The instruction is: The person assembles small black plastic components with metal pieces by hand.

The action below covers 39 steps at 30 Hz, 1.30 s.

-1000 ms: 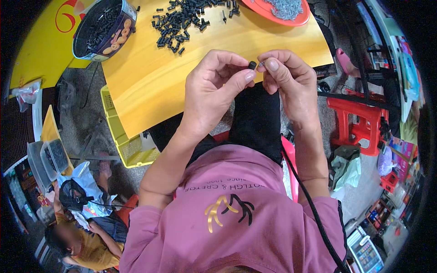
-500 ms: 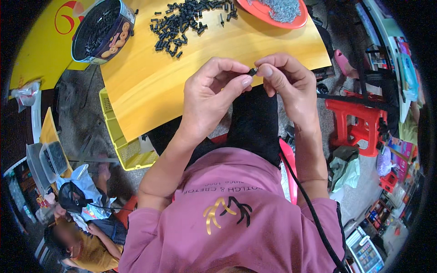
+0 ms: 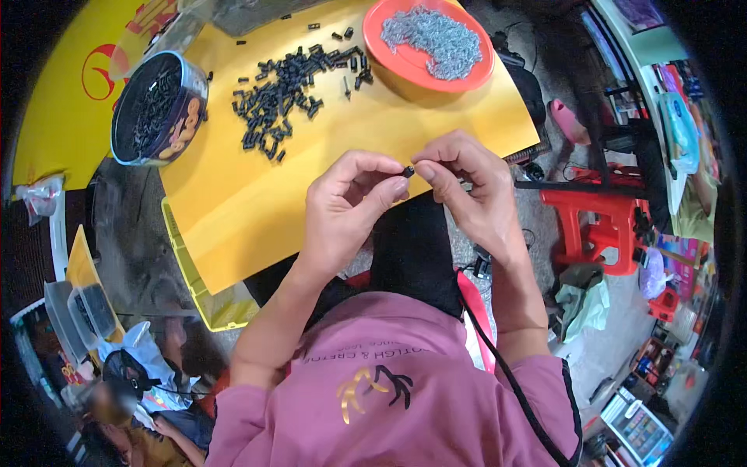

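The left hand [image 3: 342,208] pinched a small black piece [image 3: 408,171] just left of the narrowly bunched right hand [image 3: 476,193], whose hold was unclear.

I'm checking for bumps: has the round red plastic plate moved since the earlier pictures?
No: the red plate keeps its place against the right corner of the yellow wood-grain tabletop; the view shifted.

One head-worn fisheye looks steeply down from above the pink shirt [image 3: 436,397] — very near it — facing forward past it to the yellow tabletop [image 3: 342,128] beyond, wide enough to catch floor [image 3: 622,311] on either side.
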Each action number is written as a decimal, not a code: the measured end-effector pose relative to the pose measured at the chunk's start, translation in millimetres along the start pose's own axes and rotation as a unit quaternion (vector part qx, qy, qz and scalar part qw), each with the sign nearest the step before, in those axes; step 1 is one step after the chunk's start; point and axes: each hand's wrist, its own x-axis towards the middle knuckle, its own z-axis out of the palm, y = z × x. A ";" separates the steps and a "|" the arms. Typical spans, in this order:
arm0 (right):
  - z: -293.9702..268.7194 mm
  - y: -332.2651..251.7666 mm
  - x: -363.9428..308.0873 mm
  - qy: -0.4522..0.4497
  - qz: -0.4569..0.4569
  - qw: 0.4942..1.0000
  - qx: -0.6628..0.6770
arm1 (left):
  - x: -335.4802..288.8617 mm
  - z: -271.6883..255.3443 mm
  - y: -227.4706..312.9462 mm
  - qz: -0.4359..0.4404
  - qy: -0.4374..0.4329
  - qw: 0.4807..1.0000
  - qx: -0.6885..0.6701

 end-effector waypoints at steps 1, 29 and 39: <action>-2.8 1.2 3.2 0.005 0.020 1.000 0.012 | 5.5 2.0 0.8 -0.006 -0.006 1.000 -0.013; -23.9 68.1 78.4 0.014 -0.009 1.000 -0.016 | 93.9 -2.1 -32.9 -0.036 -0.028 0.999 -0.015; -26.0 58.8 71.0 0.019 -0.021 0.995 -0.095 | 91.4 -0.7 -34.0 -0.048 -0.047 0.997 -0.041</action>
